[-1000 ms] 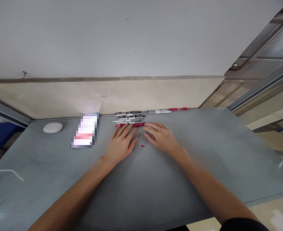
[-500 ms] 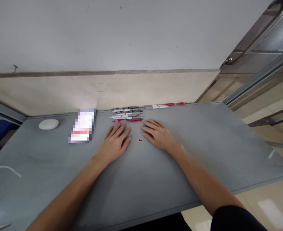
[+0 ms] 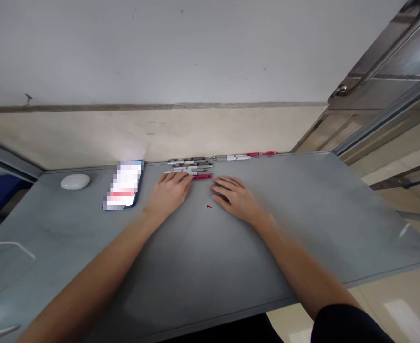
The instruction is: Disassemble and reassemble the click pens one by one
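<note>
On the grey table [image 3: 302, 224], several grey and white pens [image 3: 190, 166] lie in a row by the far wall. A red pen [image 3: 202, 176] lies nearest me in that row. My left hand [image 3: 170, 190] rests flat with its fingertips over the red pen's left end; whether it grips the pen I cannot tell. My right hand [image 3: 236, 197] lies flat on the table just right of the row, fingers spread, holding nothing. A tiny red piece [image 3: 209, 206] sits on the table between my hands.
A phone [image 3: 124, 186] lies left of the pens, and a white oval case [image 3: 75, 181] sits further left. More pens, white and red [image 3: 252, 155], lie along the wall to the right. A white cable [image 3: 9, 245] crosses the left edge. A glass door with a metal handle [image 3: 381, 52] stands at right.
My left hand has slid forward from the open table onto the left end of the red pen. My right hand has barely moved.
</note>
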`<state>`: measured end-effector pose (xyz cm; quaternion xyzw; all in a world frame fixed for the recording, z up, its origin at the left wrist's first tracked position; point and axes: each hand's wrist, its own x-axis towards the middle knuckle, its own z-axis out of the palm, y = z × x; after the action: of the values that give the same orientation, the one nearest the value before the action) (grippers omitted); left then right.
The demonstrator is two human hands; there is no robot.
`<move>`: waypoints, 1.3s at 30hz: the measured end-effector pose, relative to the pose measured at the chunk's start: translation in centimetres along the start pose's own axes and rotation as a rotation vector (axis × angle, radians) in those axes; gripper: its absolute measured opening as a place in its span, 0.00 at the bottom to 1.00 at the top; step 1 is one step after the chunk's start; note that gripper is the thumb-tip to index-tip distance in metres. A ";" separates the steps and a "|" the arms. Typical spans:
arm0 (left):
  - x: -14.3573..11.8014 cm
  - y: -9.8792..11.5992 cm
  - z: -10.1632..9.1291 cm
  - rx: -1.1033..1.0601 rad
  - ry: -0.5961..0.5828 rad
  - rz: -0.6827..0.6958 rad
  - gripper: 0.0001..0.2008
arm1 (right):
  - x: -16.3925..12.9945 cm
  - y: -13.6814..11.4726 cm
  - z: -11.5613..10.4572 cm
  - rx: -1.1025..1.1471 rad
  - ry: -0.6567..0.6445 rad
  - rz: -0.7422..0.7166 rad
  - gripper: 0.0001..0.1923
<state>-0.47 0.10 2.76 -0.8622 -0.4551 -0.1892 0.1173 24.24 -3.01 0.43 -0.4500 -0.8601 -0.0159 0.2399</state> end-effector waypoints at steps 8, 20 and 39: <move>1.3 -0.1 0.4 0.057 -0.104 0.002 0.14 | 0.0 0.0 0.2 0.003 0.020 0.028 0.16; 0.9 0.3 -0.2 -0.061 -0.099 -0.065 0.15 | 0.0 -0.2 -0.3 0.020 0.054 -0.020 0.15; 1.6 0.7 -2.9 -1.620 -0.519 -0.496 0.15 | 4.4 -2.4 -2.0 1.332 0.321 0.604 0.13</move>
<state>0.35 -0.19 6.04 -0.5728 -0.3674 -0.2716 -0.6806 21.10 -1.53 4.55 -0.4182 -0.4812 0.5094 0.5780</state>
